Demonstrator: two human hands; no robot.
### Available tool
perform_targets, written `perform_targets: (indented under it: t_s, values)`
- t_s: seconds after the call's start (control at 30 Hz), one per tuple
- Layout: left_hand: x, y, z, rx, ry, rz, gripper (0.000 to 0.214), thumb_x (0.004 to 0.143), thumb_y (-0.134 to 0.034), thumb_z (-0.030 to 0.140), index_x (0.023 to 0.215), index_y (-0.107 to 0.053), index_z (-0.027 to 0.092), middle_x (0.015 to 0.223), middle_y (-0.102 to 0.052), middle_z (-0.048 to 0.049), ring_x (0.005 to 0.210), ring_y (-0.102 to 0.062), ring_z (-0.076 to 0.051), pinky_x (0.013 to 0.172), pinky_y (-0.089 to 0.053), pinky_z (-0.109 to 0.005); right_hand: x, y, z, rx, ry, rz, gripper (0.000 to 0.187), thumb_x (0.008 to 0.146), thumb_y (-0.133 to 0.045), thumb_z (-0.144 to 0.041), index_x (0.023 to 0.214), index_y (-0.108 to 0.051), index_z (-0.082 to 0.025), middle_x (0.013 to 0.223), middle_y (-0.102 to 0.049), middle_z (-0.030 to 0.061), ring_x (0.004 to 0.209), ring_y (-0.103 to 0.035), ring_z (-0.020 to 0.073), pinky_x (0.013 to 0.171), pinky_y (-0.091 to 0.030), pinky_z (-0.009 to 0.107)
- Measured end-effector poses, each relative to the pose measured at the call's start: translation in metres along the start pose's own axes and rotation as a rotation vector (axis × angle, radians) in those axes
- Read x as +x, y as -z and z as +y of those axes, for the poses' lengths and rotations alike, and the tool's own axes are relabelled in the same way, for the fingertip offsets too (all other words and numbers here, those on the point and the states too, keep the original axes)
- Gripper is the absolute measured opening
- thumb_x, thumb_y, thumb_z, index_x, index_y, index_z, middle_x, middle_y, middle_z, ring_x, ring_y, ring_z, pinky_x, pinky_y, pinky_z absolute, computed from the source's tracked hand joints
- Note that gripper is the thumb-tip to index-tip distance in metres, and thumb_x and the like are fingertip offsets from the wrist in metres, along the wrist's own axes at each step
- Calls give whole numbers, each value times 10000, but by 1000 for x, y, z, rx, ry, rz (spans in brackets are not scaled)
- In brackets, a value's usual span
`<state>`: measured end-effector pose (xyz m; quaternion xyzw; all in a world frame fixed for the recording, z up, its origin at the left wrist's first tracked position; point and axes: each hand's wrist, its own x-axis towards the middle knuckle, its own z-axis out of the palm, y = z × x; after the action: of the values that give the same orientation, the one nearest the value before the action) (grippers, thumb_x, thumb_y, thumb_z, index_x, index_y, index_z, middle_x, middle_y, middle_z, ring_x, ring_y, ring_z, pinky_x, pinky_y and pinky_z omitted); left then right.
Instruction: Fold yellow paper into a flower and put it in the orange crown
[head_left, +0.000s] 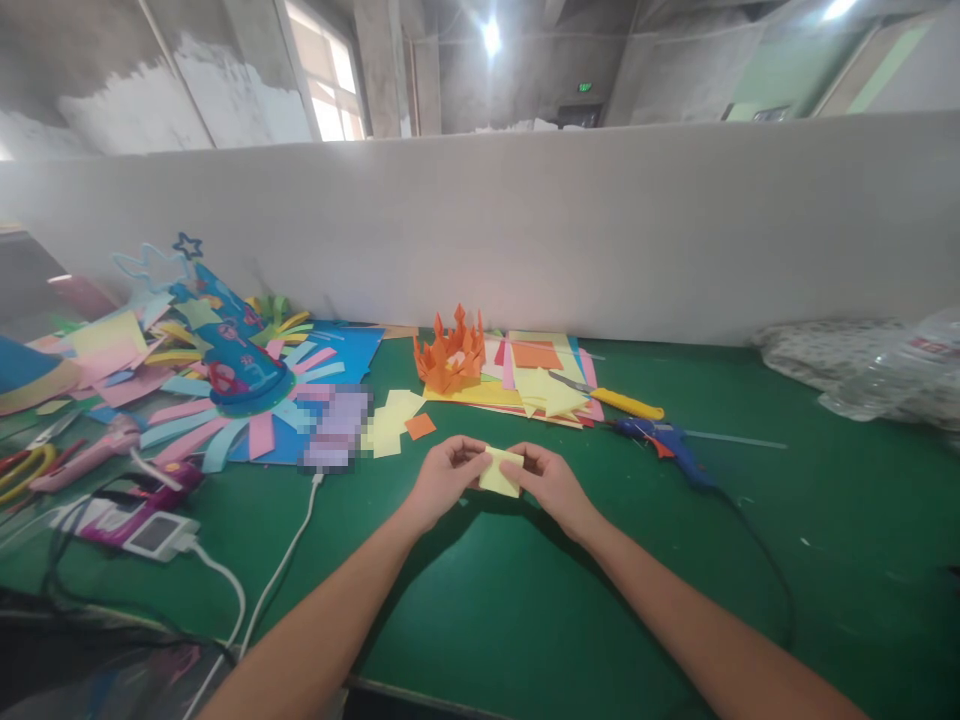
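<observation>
Both my hands meet over the green table [480, 620] near its middle. My left hand [444, 478] pinches the left side of a small yellow paper piece [501, 472]. My right hand [549, 482] pinches its right side, fingers closed on it. The paper is folded and held just above the table. Behind it stand an orange paper crown [451, 352] and a stack of coloured paper sheets [541, 382].
A blue glue gun [666, 443] with its cord and a yellow-handled knife [616, 401] lie to the right. Loose yellow and orange scraps [396, 422], a blue paper hat craft [232, 352], scissors [26, 465] and a white charger cable [289, 555] are at left. Plastic bags [870, 370] sit far right.
</observation>
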<state>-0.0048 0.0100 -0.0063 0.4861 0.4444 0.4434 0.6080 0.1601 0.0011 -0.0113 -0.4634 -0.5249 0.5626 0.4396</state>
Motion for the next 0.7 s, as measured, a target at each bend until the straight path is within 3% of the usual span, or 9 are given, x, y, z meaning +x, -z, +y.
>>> perform_targets:
  t_s: [0.23,0.4,0.53,0.7]
  values:
    - [-2,0,4,-1,12,-89,352,735,-618,467,845,-621,133,713,-631,-16,653,-602,-122,600,-515,-246,-1,2,-2,19,-34,-37,332,651,-712,-446,754,-606,-148,612,-571,-24,532,-468,91,522,-366,225]
    - [-1,3,2,35,-33,-111,319,720,-654,399,914,-636,147,781,-638,-25,638,-588,-102,579,-500,-218,-1,2,-3,25,-56,-60,339,621,-732,-439,746,-610,-149,618,-595,-16,533,-486,100,528,-371,233]
    - [0,4,-1,85,-76,-68,247,678,-696,341,815,-658,138,726,-650,-25,613,-589,-107,574,-493,-222,-2,2,-3,17,-62,-73,321,612,-742,-419,739,-616,-152,635,-615,-8,546,-504,106,537,-379,234]
    - [1,5,0,55,-16,-17,222,641,-727,304,764,-686,124,744,-680,-53,658,-622,-135,658,-522,-273,-2,2,-3,-27,-59,-83,295,605,-745,-401,701,-607,-159,610,-606,-16,533,-503,106,526,-379,231]
